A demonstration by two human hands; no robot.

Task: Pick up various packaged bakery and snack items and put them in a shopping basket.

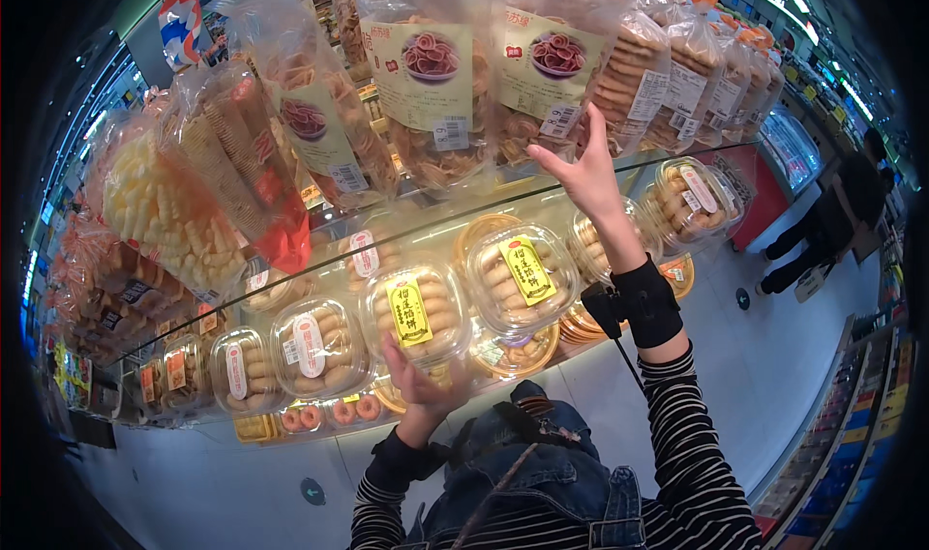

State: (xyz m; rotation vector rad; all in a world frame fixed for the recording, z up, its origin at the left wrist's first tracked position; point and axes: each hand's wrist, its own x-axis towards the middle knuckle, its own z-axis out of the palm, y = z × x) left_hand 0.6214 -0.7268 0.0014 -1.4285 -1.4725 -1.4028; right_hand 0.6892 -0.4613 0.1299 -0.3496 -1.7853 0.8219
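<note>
My right hand (592, 178) is raised to the bagged snacks, thumb and fingers spread. Its fingertips overlap the lower right of a clear bag with a pale label (545, 61); whether they touch it I cannot tell. Beside it stands a bag of stacked round biscuits (622, 84). Lower down, my left hand (423, 381) is slightly blurred, fingers extended, in front of a clear plastic box of pastries with a yellow label (410, 310). A second yellow-labelled pastry box (525, 274) sits to its right. Neither hand shows anything in its grip.
A glass edge (426, 223) separates the upper bags from the row of boxes. More bagged snacks (174, 197) stand at left. Ring-shaped pastries (356, 410) lie below the boxes. A person in dark clothes (840, 211) is in the aisle at right, above shelves (852, 434).
</note>
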